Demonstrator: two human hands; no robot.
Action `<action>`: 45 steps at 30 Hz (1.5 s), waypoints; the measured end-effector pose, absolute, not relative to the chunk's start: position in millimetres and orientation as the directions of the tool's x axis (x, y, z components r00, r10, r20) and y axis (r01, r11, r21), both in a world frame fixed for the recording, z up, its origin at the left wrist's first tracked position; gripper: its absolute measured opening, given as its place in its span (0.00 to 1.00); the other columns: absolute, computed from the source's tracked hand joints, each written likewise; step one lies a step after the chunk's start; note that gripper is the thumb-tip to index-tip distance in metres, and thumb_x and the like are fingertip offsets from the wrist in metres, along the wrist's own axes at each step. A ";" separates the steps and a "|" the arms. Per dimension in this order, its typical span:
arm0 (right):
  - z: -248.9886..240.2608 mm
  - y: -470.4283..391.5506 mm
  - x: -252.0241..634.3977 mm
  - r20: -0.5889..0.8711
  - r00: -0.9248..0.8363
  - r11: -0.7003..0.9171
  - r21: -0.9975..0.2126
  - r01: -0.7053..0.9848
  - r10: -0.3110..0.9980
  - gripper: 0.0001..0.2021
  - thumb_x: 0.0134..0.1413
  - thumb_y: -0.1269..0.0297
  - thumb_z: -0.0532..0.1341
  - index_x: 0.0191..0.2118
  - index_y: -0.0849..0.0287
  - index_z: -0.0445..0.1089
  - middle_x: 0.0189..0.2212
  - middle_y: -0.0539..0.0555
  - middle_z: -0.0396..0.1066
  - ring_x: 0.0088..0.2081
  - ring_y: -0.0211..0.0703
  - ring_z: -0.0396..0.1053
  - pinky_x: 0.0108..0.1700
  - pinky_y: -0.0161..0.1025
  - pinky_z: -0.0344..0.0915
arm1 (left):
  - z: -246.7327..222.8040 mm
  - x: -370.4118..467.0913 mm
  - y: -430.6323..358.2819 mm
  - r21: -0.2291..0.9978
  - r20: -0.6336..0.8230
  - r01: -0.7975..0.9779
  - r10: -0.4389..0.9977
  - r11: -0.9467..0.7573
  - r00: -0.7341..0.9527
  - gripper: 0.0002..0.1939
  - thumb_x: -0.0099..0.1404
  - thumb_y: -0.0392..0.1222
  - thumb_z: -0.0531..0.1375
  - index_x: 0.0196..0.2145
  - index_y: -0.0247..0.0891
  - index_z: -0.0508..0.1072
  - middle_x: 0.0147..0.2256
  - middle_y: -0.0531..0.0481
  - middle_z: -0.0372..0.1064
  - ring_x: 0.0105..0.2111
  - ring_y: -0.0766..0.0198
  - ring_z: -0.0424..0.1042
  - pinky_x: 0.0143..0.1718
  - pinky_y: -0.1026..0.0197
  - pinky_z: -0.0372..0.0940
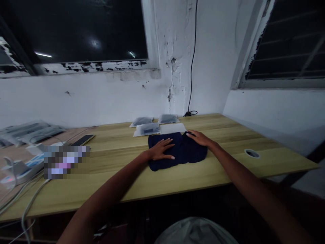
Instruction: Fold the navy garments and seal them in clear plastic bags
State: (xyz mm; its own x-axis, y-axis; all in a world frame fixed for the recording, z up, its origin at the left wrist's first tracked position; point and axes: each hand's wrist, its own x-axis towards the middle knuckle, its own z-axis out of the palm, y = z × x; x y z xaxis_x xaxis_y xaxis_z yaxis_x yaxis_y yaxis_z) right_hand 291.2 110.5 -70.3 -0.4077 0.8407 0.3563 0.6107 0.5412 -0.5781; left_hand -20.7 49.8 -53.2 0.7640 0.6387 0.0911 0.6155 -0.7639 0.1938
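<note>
A dark navy cloth [186, 154] lies spread on the wooden table in front of me, with a small fold or notch at its far edge. My left hand [161, 149] rests flat on the cloth's left half, fingers spread. On its far right part, my right hand [199, 137] lies with fingers stretched toward the notch; some of those fingers are hard to separate in the dim light. Just beyond the cloth is a flat white packet or sheet [173, 128], partly hidden by the cloth's edge. What kind of garment or piece the cloth is cannot be made out.
Packed frosted pouches [146, 129] lie beyond the cloth near the wall. On the left are a phone [82, 140], a power strip [24, 173] with cables, a blurred-out item and several plastic-wrapped packs [30, 132]. A cable hole [252, 153] is at right.
</note>
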 end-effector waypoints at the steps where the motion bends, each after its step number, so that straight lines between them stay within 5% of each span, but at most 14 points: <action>1: -69.9 115.4 300.5 0.398 -0.340 0.520 -0.576 0.631 0.852 0.30 0.62 0.43 0.49 0.61 0.56 0.63 0.61 0.59 0.63 0.62 0.53 0.60 0.64 0.52 0.54 | -50.1 -27.4 54.8 0.196 0.162 0.625 0.654 -0.756 0.739 0.34 0.66 0.64 0.51 0.63 0.43 0.59 0.67 0.42 0.48 0.66 0.52 0.47 0.65 0.46 0.43; 5: -80.1 136.6 344.9 0.412 -0.069 0.281 -0.481 0.831 0.909 0.24 0.62 0.53 0.51 0.56 0.61 0.68 0.56 0.64 0.68 0.60 0.55 0.62 0.62 0.53 0.56 | -39.0 -63.6 77.2 0.189 0.375 0.828 0.818 -0.527 0.435 0.21 0.71 0.52 0.47 0.45 0.34 0.71 0.49 0.39 0.69 0.52 0.54 0.65 0.56 0.54 0.57; 8: -94.2 144.8 362.3 0.254 0.050 0.056 -0.394 0.917 0.966 0.17 0.55 0.60 0.58 0.44 0.66 0.75 0.45 0.71 0.74 0.54 0.63 0.68 0.56 0.58 0.60 | -39.9 -89.1 89.3 0.175 0.259 0.956 0.948 -0.235 0.186 0.16 0.69 0.47 0.50 0.34 0.34 0.71 0.38 0.41 0.71 0.42 0.55 0.69 0.44 0.59 0.60; 12: -95.4 143.5 361.4 0.266 0.085 0.019 -0.367 0.930 0.960 0.12 0.49 0.63 0.61 0.38 0.66 0.76 0.41 0.73 0.75 0.51 0.65 0.69 0.54 0.60 0.60 | -42.9 -103.9 95.4 0.169 0.174 0.976 0.979 -0.139 0.109 0.13 0.66 0.45 0.52 0.29 0.35 0.69 0.32 0.44 0.70 0.35 0.59 0.67 0.35 0.62 0.56; 14: -85.3 139.1 359.7 0.260 0.095 0.022 -0.414 0.910 0.961 0.12 0.46 0.66 0.63 0.37 0.64 0.76 0.39 0.70 0.76 0.48 0.62 0.72 0.52 0.55 0.63 | -35.9 -103.3 94.0 0.207 0.246 0.963 0.962 -0.175 0.122 0.11 0.65 0.44 0.53 0.29 0.35 0.68 0.32 0.46 0.69 0.34 0.61 0.66 0.34 0.63 0.55; 17: -63.9 127.7 358.0 0.138 -0.057 0.134 -0.646 0.751 0.989 0.13 0.41 0.65 0.65 0.37 0.62 0.75 0.36 0.62 0.77 0.40 0.55 0.74 0.44 0.48 0.68 | -13.3 -95.7 82.5 0.357 0.253 0.867 0.929 -0.349 0.270 0.13 0.63 0.48 0.56 0.27 0.36 0.66 0.28 0.50 0.66 0.30 0.64 0.63 0.33 0.63 0.56; 22: -37.1 100.5 346.7 -0.163 -0.626 0.250 -0.818 0.518 0.762 0.18 0.31 0.59 0.73 0.33 0.59 0.77 0.32 0.55 0.77 0.36 0.49 0.75 0.40 0.41 0.70 | 15.3 -64.8 41.3 0.594 -0.217 0.648 0.681 -0.477 0.700 0.20 0.53 0.57 0.66 0.28 0.37 0.68 0.24 0.55 0.65 0.26 0.67 0.63 0.27 0.65 0.55; 25: -30.7 89.5 338.9 -0.172 -0.686 0.298 -0.807 0.510 0.706 0.21 0.26 0.58 0.74 0.34 0.57 0.78 0.38 0.55 0.77 0.42 0.52 0.74 0.45 0.42 0.69 | 9.2 -44.0 23.5 0.526 -0.382 0.688 0.584 -0.500 0.716 0.22 0.45 0.56 0.71 0.29 0.38 0.71 0.26 0.54 0.68 0.27 0.65 0.66 0.28 0.65 0.57; 29: -31.0 86.5 333.8 -0.023 -0.701 0.460 -0.740 0.492 0.713 0.22 0.26 0.55 0.75 0.35 0.54 0.77 0.55 0.56 0.69 0.57 0.57 0.65 0.59 0.49 0.60 | -3.3 -32.8 20.2 0.361 -0.253 0.679 0.633 -0.640 0.732 0.21 0.43 0.54 0.71 0.29 0.39 0.72 0.31 0.51 0.68 0.34 0.61 0.67 0.34 0.63 0.61; 32: -37.2 90.8 330.8 0.004 -0.707 0.530 -0.665 0.526 0.707 0.22 0.27 0.55 0.75 0.35 0.53 0.77 0.59 0.55 0.65 0.60 0.59 0.62 0.62 0.52 0.55 | -4.2 -35.6 22.6 0.218 -0.202 0.679 0.648 -0.701 0.734 0.20 0.44 0.49 0.70 0.33 0.39 0.72 0.38 0.48 0.68 0.41 0.56 0.66 0.42 0.59 0.62; 39: -55.5 103.4 319.1 0.204 -0.586 0.574 -0.598 0.559 0.784 0.13 0.40 0.55 0.69 0.32 0.56 0.76 0.48 0.57 0.74 0.50 0.53 0.71 0.55 0.49 0.63 | -13.3 -30.4 23.9 -0.068 -0.037 0.800 0.803 -0.596 0.595 0.19 0.50 0.38 0.63 0.42 0.36 0.71 0.42 0.39 0.70 0.42 0.49 0.70 0.44 0.53 0.63; 45: -49.6 101.6 316.2 0.218 -0.531 0.514 -0.691 0.508 0.819 0.16 0.47 0.52 0.65 0.38 0.58 0.74 0.36 0.54 0.76 0.39 0.48 0.73 0.46 0.45 0.67 | -13.5 -30.1 30.2 0.030 0.022 0.810 0.811 -0.585 0.585 0.16 0.55 0.42 0.59 0.41 0.32 0.74 0.38 0.36 0.72 0.40 0.45 0.72 0.43 0.49 0.64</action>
State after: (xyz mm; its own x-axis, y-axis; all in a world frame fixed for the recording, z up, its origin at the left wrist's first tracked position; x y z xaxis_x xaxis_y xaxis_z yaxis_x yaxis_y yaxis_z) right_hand 316.2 101.6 -49.6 -0.5313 0.8187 0.2179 0.5081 0.5137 -0.6913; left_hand -30.1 30.2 -13.5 0.5849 0.8108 0.0223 0.8103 -0.5853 0.0301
